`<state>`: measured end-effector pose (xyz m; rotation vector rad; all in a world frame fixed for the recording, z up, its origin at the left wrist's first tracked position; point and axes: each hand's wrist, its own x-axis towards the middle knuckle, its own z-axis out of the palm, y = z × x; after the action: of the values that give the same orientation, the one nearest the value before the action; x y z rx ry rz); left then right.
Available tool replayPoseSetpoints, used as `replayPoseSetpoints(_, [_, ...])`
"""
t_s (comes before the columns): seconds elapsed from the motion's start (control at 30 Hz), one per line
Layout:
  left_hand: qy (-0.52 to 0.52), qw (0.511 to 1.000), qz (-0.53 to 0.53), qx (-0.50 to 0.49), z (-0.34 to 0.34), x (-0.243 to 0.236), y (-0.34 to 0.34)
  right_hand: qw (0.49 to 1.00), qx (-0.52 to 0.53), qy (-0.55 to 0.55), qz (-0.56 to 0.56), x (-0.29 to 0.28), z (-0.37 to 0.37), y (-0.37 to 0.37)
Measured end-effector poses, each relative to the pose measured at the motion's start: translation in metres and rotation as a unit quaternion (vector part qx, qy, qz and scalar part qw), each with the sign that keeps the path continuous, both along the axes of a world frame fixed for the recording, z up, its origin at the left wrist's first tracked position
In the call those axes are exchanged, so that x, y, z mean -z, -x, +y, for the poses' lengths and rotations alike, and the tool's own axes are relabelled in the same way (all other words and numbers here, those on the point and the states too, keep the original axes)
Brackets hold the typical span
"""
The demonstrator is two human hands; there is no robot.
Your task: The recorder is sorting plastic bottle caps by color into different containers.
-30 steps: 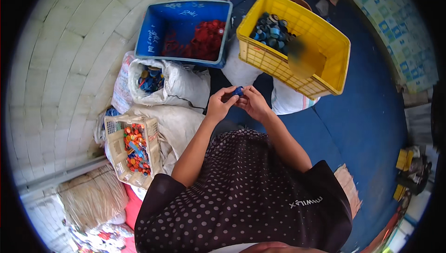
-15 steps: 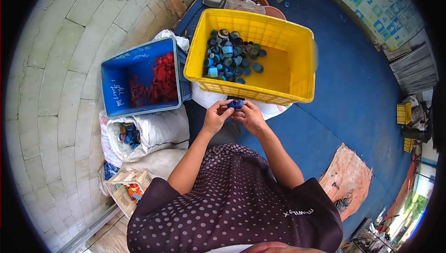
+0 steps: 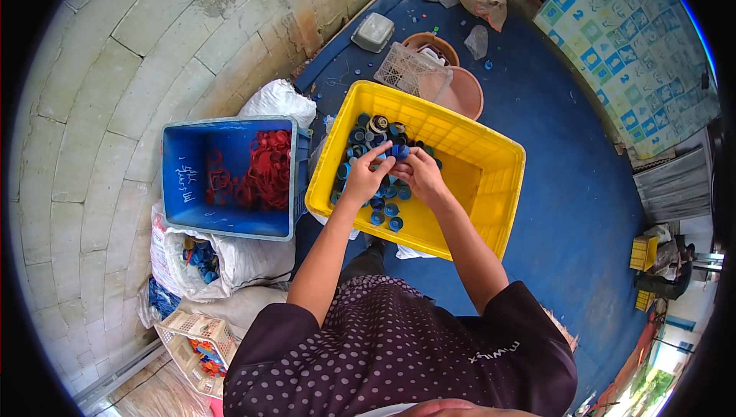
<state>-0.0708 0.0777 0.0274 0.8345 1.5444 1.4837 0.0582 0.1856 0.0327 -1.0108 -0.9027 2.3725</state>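
My left hand [image 3: 366, 178] and my right hand [image 3: 424, 177] are together over the yellow crate [image 3: 491, 179]. Between their fingertips is a dark blue bottle cap [image 3: 398, 152]. The right fingers are closed on its right side, while the left thumb and index finger pinch in from its left. Fingers partly cover the cap, so I cannot tell whether a second piece is with it. Under my hands, many blue, teal and dark bottle caps [image 3: 392, 210] lie heaped in the left part of the crate.
Left of the crate stands a blue bin [image 3: 230, 227] holding red plastic rings [image 3: 264, 175]. Below it are a white sack [image 3: 249, 264] of caps and a cream basket [image 3: 201, 326] of orange pieces. Behind the crate sit a pinkish basin [image 3: 469, 91] and a white perforated tray [image 3: 410, 72].
Both hands have moved forward with the blue cap, from the crate's near side to over the heaped caps. The view has shifted, so crate and bin appear lower.
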Motion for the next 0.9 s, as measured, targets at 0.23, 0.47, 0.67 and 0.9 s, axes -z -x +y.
replayPoseSetpoints(0.23, [0.170, 0.982, -0.066, -0.049, -0.017, 0.074, 0.013, 0.990, 0.002, -0.010, -0.143, 0.077, -0.001, -0.010])
replayPoseSetpoints(0.47, [0.173, 0.974, -0.140, -0.053, -0.152, 0.037, -0.043, 0.978, 0.116, -0.139, -0.100, 0.083, -0.117, -0.094])
replayPoseSetpoints(0.67, [0.167, 0.969, -0.143, -0.111, -0.246, 0.027, -0.088, 0.967, 0.057, -0.244, -0.056, 0.052, -0.178, -0.107])
replayPoseSetpoints(0.9, [0.106, 0.974, -0.128, -0.152, -0.347, 0.016, -0.153, 0.956, 0.003, -0.293, 0.023, 0.024, -0.266, -0.104])
